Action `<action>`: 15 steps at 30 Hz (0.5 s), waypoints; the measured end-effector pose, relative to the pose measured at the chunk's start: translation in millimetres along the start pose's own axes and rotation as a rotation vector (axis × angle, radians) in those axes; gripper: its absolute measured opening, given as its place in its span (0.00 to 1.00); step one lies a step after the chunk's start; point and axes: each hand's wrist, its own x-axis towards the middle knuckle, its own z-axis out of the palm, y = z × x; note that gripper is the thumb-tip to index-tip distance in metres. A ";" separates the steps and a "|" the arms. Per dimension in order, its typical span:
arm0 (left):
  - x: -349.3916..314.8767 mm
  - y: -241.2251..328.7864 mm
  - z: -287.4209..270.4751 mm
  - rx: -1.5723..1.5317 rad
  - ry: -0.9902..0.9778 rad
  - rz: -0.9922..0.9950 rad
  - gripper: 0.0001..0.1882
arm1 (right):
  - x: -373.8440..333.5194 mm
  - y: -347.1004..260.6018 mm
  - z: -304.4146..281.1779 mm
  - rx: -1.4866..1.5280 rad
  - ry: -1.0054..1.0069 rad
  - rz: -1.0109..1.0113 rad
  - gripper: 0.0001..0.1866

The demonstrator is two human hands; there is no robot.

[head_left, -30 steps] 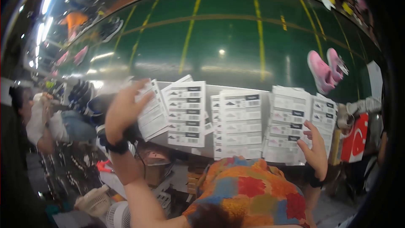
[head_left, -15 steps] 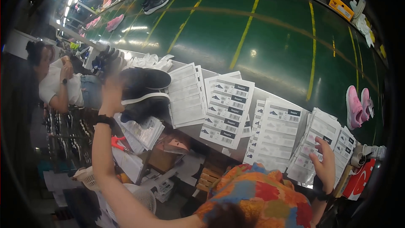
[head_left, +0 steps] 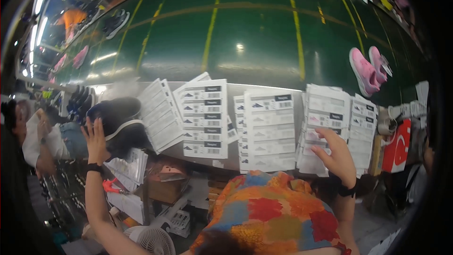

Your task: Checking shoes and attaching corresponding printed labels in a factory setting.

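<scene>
My left hand (head_left: 96, 140) is at the left end of the bench, its fingers spread against or just beside a pair of dark navy shoes (head_left: 123, 134). The shoes have pale soles and lie partly on their sides; whether the palm presses them is not clear. My right hand (head_left: 339, 157) hovers at or just over a stack of shoe label sheets (head_left: 309, 158), thumb and fingers apart with nothing between them. More sheets of labels (head_left: 205, 118) lie in a row along the bench between my hands, among them a paler, partly used sheet (head_left: 271, 146).
Beyond the bench runs a green conveyor belt (head_left: 255, 33) with yellow stripes, carrying pink shoes (head_left: 365, 73) at the right. A red box (head_left: 396, 146) stands at the right end. Below the left side are a fan (head_left: 155, 242) and red-handled scissors (head_left: 112, 186). Another person (head_left: 47, 134) is at far left.
The whole view has swung, so the bench and belt appear farther left. My left hand's fingers have spread beside the dark shoes. My right hand remains by the label sheets.
</scene>
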 end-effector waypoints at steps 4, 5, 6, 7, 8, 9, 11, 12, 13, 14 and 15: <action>6.3 -9.2 -12.6 0.009 -0.076 0.048 0.39 | -19.7 7.7 -4.0 0.055 0.028 0.084 0.23; 11.7 -6.0 -17.9 0.013 -0.099 0.049 0.38 | -25.2 12.3 -3.5 0.045 0.030 0.107 0.23; 19.7 -14.7 -18.6 0.020 -0.117 0.049 0.37 | -29.3 19.6 -1.5 0.067 0.055 0.105 0.22; 22.4 -25.7 -16.6 0.027 -0.138 0.046 0.37 | -33.4 24.5 -2.0 0.090 0.079 0.101 0.22; 26.4 -40.0 -11.7 0.036 -0.162 0.040 0.36 | -35.0 24.2 -2.7 0.076 0.078 0.118 0.21; 36.8 -51.0 -19.2 0.046 -0.184 0.030 0.36 | -37.4 22.9 -4.3 0.070 0.079 0.128 0.21; 40.8 -40.6 -24.2 0.005 0.090 0.006 0.27 | -41.3 16.9 -5.5 0.099 0.080 0.136 0.21; 39.0 -36.9 -38.7 -0.014 0.227 0.017 0.26 | -41.0 13.1 -4.3 0.095 0.075 0.140 0.21; 33.4 -31.4 -58.0 -0.027 0.360 0.019 0.25 | -38.9 9.0 -2.0 0.168 0.064 0.113 0.23; 32.0 -9.4 -79.3 -0.121 0.341 -0.060 0.23 | -36.4 -0.2 -0.1 0.227 0.055 0.093 0.26; 26.9 26.3 -103.5 -0.209 0.317 -0.147 0.20 | -30.5 -10.1 5.5 0.378 0.016 0.053 0.32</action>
